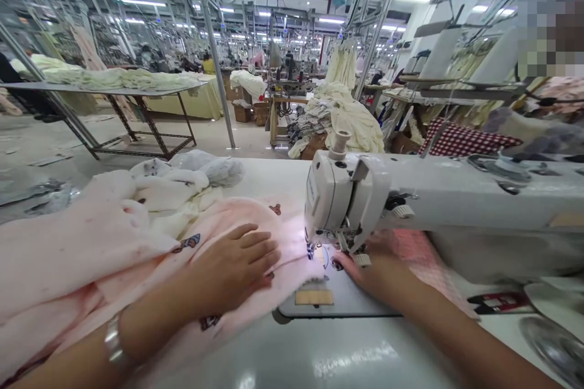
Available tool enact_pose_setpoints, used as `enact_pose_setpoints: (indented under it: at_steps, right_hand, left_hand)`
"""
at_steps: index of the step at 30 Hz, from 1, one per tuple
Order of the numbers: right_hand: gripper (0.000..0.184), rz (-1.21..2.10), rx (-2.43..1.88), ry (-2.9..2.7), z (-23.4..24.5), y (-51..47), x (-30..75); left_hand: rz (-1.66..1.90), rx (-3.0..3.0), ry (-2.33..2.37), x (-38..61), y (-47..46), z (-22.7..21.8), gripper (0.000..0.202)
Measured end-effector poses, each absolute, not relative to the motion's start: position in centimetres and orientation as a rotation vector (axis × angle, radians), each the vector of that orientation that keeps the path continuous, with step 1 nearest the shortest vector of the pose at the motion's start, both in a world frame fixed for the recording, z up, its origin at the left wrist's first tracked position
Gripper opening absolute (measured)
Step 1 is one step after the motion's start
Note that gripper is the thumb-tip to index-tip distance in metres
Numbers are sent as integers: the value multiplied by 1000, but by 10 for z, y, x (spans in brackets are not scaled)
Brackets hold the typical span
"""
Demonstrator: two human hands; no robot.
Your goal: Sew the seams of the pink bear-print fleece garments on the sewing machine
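Observation:
My left hand lies flat, fingers stretched out, on pale pink printed fabric just left of the needle. The white sewing machine head stands over the metal plate, its lamp lighting the cloth. My right hand rests under the machine arm to the right of the needle, on the pink fabric; its fingertips are hidden behind the presser area. The fabric bunches in a heap to my left, with cream pieces on top.
The white sewing table runs across the front. Red-handled scissors lie at the right. Behind stand a metal table with stacked cloth, piles of cream garments, boxes and further workstations.

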State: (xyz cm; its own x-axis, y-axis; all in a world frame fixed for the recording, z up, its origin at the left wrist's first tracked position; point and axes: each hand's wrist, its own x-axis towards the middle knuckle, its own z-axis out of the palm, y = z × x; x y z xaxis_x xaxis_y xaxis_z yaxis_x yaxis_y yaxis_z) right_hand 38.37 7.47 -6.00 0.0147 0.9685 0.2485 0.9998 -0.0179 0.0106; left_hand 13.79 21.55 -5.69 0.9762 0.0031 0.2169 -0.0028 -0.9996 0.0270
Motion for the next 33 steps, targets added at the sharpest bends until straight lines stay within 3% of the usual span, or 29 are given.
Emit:
enact_pose_setpoints:
  at_steps: [3,8,14,19,33]
  right_hand:
    - [29,-245,-1942,-2163,-47,57,363]
    - [39,-37,-1465,-2120,-50,43,323]
    - [37,-180,-1803,-2364,-75,42,333]
    - [35,-363,-1831,-2447,-76,29,354]
    - [39,-242,-1818,-2434,-79,35,368]
  left_hand:
    - [348,2963,313,100,179,-69,51]
    - [392,2805,355,110,127,-77,34]
    - [405,2756,357,165,154,-67,27]
    - [292,2830,395,167,164,-77,41]
    - [244,2802,452,171,165,-73,39]
